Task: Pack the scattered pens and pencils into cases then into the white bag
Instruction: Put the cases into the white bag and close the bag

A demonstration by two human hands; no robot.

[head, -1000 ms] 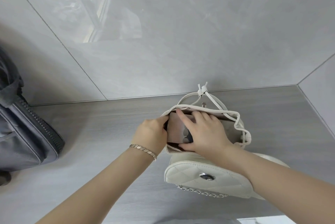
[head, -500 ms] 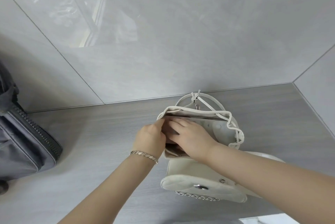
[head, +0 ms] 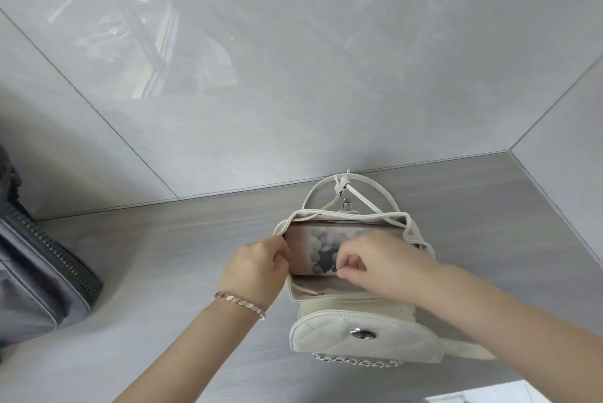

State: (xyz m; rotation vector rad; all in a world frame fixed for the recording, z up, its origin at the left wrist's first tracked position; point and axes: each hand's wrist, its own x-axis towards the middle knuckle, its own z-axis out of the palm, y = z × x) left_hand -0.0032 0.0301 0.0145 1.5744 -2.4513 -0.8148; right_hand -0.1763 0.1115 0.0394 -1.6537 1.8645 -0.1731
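Head view: left hand (head: 257, 268) grips white bag (head: 339, 326) rim; right hand (head: 381, 262) pinches case (head: 310, 247) inside.

Cannot make out the blurry picture on the case (head: 321, 249), partly hidden under the right hand (head: 381, 264) and sunk in the white bag (head: 359, 334). Cut off at the left edge: the grey bag (head: 36, 275).
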